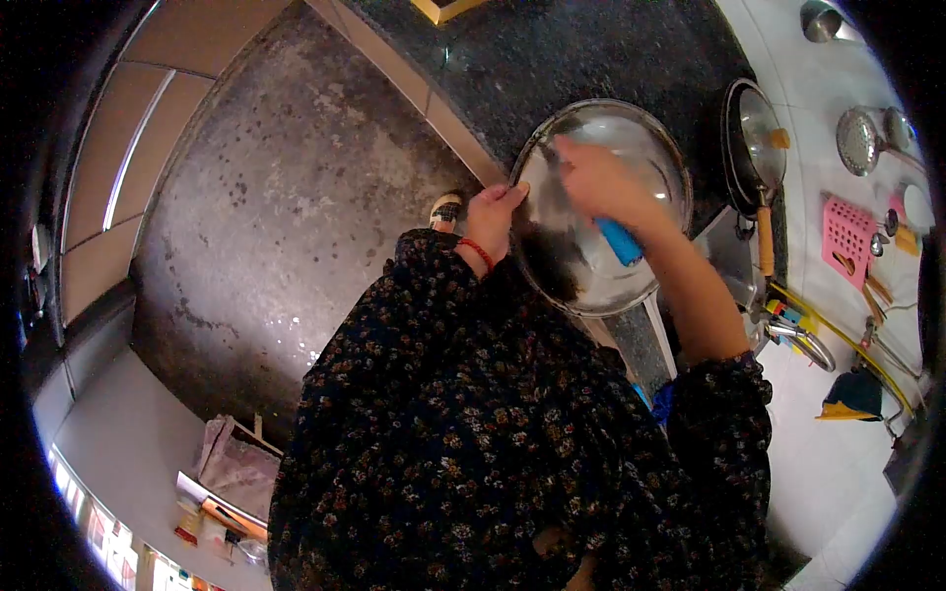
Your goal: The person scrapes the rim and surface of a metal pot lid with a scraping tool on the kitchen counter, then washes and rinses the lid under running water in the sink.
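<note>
A large, shallow round metal pan [626, 133] lies at the counter's edge, shiny in places, with dark stains on its lower part. My left hand [490, 222], with a red bracelet at the wrist, pinches the pan's left rim between thumb and fingers. Over the middle of the pan, my right hand [613, 187] is closed around a tool with a blue handle [619, 242]. The handle's end sticks out below the palm. Motion blur and the hand itself hide the tool's working end, so its kind cannot be told.
Against the wall on the right leans a dark frying pan [751, 138] with a wooden handle. A skimmer [859, 143] and a pink perforated basket [848, 239] hang on the white wall. A faucet [803, 340] is nearby. Dark countertop [611, 44] extends behind the pan.
</note>
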A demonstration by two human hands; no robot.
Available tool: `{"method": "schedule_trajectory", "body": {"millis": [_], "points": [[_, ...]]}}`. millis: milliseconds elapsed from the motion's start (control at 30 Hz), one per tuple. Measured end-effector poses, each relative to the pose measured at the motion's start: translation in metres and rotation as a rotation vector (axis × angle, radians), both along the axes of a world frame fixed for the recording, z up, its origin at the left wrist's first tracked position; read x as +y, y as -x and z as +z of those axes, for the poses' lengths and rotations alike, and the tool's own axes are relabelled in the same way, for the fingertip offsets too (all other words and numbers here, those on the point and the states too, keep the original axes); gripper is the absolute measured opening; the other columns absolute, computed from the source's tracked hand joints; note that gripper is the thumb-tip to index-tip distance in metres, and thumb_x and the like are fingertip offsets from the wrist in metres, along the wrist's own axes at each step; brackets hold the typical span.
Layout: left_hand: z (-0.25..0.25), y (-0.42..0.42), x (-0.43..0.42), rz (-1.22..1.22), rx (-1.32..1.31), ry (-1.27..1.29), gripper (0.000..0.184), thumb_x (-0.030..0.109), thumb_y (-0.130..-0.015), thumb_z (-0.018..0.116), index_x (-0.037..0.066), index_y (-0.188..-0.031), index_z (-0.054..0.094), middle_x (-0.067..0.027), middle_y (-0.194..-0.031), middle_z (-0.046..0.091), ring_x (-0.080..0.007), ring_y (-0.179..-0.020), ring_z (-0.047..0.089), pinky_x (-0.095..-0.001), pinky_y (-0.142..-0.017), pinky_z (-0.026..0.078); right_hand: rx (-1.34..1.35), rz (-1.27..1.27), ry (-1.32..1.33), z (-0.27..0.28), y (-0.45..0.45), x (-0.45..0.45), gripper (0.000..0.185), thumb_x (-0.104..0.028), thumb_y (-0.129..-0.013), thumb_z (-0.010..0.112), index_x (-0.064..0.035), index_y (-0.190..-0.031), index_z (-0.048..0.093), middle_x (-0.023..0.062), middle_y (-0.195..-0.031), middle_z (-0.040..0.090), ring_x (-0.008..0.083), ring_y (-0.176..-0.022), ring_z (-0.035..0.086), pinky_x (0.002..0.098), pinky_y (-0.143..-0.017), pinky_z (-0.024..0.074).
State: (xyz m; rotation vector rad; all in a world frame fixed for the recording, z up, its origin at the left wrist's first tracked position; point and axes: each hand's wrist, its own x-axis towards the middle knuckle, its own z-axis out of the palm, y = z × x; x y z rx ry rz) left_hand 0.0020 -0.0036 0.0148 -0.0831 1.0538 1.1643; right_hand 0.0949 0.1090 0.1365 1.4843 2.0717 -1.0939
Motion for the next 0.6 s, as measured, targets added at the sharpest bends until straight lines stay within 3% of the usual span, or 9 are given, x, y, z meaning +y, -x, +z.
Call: {"method": "schedule_trajectory", "body": {"millis": [100,167,233,300,367,500,600], "points": [[0.006,-0.002,0.003,0.047,-0.012,-0.004,0.015,0.016,-0.081,0.062,0.002,-0.076,0.059,0.0011,-0.071,0.055,-0.008,-0.064,0.048,-0.0227,-0.058,0.039,-0.095,0.124,0.011,0.013,0.011,-0.017,0.031,-0.008,-0.073,0.043,0.0062,-0.1,0.049,0.0238,-0.084,0.06,0.0386,-0.07,0.06,0.0465,-0.063,0.0476],[-0.012,-0.004,0.0,0.025,-0.025,-0.014,0.015,0.016,-0.081,0.062,0.002,-0.076,0.059,0.0012,-0.071,0.055,-0.0078,-0.065,0.048,-0.0226,-0.059,0.039,-0.062,0.022,0.017,0.005,0.002,-0.007,0.039,-0.008,-0.078,0.04,-0.0026,-0.117,0.044,0.0193,-0.07,0.057,0.0284,-0.052,0.056,0.04,-0.049,0.0462],[-0.017,-0.001,-0.001,-0.034,0.049,-0.008,0.018,0.017,-0.081,0.063,0.001,-0.086,0.057,-0.0013,-0.08,0.057,-0.0108,-0.073,0.051,-0.0256,-0.065,0.042,-0.015,-0.104,0.031,-0.005,-0.008,0.005,0.045,-0.007,-0.08,0.039,-0.0076,-0.125,0.041,0.0167,-0.063,0.056,0.0232,-0.042,0.054,0.0366,-0.042,0.0456],[-0.017,0.0,-0.002,-0.054,0.045,-0.007,0.022,0.018,-0.081,0.063,0.0,-0.091,0.057,-0.0025,-0.085,0.058,-0.0125,-0.076,0.053,-0.0272,-0.067,0.044,0.04,-0.249,0.049,-0.009,-0.013,0.014,0.046,-0.008,-0.08,0.039,-0.0087,-0.126,0.04,0.0159,-0.062,0.055,0.023,-0.041,0.053,0.0362,-0.042,0.0456],[-0.014,0.0,-0.002,-0.035,-0.037,-0.013,0.021,0.018,-0.081,0.064,0.0,-0.091,0.057,-0.0025,-0.085,0.058,-0.0128,-0.077,0.053,-0.0275,-0.068,0.044,0.011,-0.097,-0.035,-0.009,-0.009,0.004,0.047,-0.008,-0.08,0.039,-0.0082,-0.127,0.039,0.0152,-0.063,0.056,0.023,-0.042,0.054,0.0359,-0.042,0.045],[-0.007,-0.004,-0.001,0.026,-0.009,0.009,0.017,0.017,-0.081,0.062,0.004,-0.071,0.057,0.0024,-0.069,0.053,-0.0068,-0.063,0.047,-0.0229,-0.056,0.038,0.104,0.252,-0.356,-0.038,-0.023,-0.001,0.05,-0.008,-0.078,0.041,-0.0076,-0.128,0.038,0.0152,-0.072,0.058,0.0255,-0.047,0.056,0.0361,-0.043,0.0451],[-0.009,-0.004,0.0,0.019,0.019,0.012,0.017,0.017,-0.081,0.063,0.004,-0.07,0.057,0.0024,-0.07,0.053,-0.0064,-0.063,0.047,-0.0228,-0.056,0.037,0.019,-0.03,-0.128,-0.021,-0.018,0.009,0.049,-0.008,-0.078,0.041,-0.007,-0.127,0.038,0.0159,-0.077,0.058,0.0282,-0.051,0.057,0.0373,-0.043,0.0458]]}}
